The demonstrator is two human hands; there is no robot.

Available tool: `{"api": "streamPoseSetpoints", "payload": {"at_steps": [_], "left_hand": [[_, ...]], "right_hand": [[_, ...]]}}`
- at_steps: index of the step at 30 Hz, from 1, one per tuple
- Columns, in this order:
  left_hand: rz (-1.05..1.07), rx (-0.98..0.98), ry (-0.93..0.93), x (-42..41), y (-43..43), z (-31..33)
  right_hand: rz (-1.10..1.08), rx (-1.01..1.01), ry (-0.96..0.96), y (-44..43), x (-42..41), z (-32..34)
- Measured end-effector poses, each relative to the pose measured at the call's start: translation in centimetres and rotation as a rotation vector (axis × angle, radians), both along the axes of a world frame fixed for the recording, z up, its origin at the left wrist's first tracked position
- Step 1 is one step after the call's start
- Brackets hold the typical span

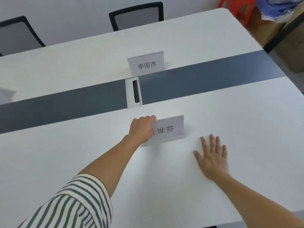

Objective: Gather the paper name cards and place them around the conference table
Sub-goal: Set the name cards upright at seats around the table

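Fingers (152,118) over card (166,130) "世芬"

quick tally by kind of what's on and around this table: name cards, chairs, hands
name cards: 2, the near one gripped by the left hand, the far one past the grey strip; a pale blurred shape at the left edge cannot be told
chairs: 2, one and another behind the table
hands: 2, left hand, right hand flat on the table
total: 6
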State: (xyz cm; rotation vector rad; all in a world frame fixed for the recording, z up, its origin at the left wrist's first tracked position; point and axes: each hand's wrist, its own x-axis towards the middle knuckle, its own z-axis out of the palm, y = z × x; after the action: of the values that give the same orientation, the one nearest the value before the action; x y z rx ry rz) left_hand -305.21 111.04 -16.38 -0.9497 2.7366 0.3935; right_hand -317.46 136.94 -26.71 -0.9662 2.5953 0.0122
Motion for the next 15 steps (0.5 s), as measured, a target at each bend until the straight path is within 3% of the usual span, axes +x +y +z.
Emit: {"api": "streamPoseSetpoints", "payload": {"at_steps": [4, 15], "left_hand": [[-0.018, -0.042, 0.001, -2.3, -3.0, -1.9], [-0.053, -0.104, -0.033, -7.1, -7.9, -2.9]], "right_hand": [[-0.019, -0.042, 0.086, 0.3, -0.1, -1.4], [-0.031, -0.037, 0.083, 0.1, -0.2, -1.4]]}}
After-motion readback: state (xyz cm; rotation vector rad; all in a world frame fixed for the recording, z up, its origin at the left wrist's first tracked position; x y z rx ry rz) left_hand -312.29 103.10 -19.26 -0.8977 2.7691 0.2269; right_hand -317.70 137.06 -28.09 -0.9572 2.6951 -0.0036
